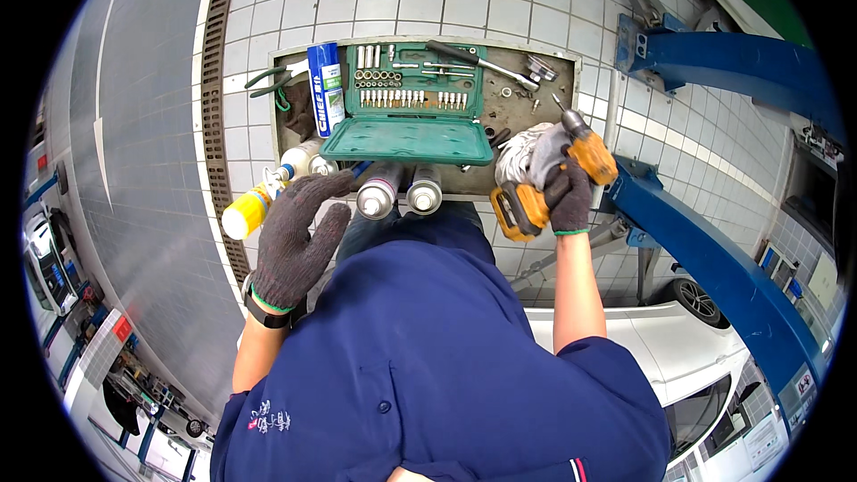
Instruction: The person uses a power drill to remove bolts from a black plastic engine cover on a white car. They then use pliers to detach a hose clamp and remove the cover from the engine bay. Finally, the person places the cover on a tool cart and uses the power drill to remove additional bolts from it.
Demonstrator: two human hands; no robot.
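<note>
My right hand (564,189), in a dark grey glove, grips a yellow and black cordless drill (589,156) above the right end of a metal tool tray (286,138). Its bit points up over the tray. My left hand (297,236), gloved and wearing a black wristband, hovers with fingers spread just in front of the tray's left end, nearest a white spray can (303,159) and a yellow-capped can (247,211). It holds nothing. An open green socket set case (411,138) lies in the tray's middle.
Two silver spray cans (402,192) stand at the tray's front edge, a blue can (327,89) and green-handled pliers (268,82) at its left, a ratchet (482,62) at the back. Blue lift arms (714,259) run along the right. A white car (643,339) sits below.
</note>
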